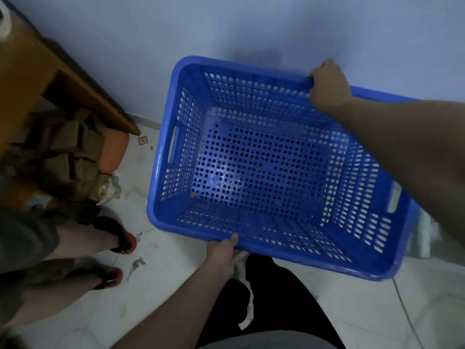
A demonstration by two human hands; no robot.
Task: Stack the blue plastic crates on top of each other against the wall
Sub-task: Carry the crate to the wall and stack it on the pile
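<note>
We saw a pale blue wall [251,26], a littered white tile floor [161,285] and a wooden desk [27,71] in dim light.

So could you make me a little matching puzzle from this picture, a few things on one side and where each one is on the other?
Things:
1. left hand
2. right hand
3. orange stool
4. sandalled feet

Places:
A. gripping the far rim of the blue crate, on the wall side
B. under the wooden table, beside cardboard boxes
C. gripping the near rim of the blue crate
D. on the tiled floor at the left, belonging to a second person

Pairs: 1-C, 2-A, 3-B, 4-D
</note>
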